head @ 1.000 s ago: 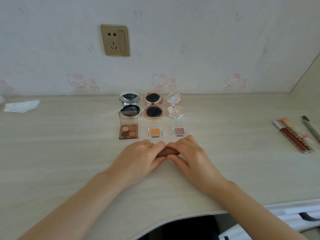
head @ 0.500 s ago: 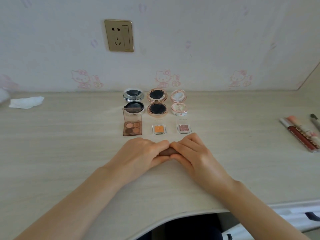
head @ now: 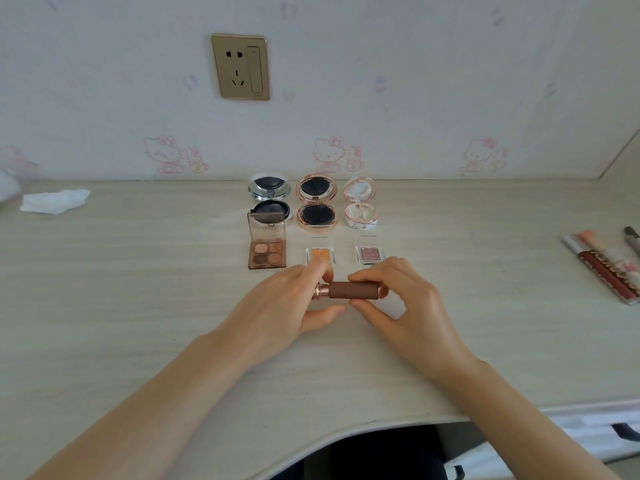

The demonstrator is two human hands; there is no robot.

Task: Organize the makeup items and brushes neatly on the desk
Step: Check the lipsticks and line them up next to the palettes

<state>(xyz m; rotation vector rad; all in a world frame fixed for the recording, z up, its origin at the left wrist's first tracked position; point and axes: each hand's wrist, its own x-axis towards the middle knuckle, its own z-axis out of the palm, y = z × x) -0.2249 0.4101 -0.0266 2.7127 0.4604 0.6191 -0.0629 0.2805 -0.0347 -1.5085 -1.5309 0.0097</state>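
A: While both hands pinch the lipstick (head: 351, 290), near of the small pans, what can go wrong?
B: Left hand (head: 287, 303) grips the gold end, right hand (head: 401, 306) the brown tube. If it slips, it rolls into the orange pan (head: 319, 255), imo.

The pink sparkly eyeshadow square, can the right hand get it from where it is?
Probably yes, but not at once. The pink eyeshadow lies just beyond the right hand with nothing between them, yet that hand is pinching the brown lipstick tube and would need to let go first.
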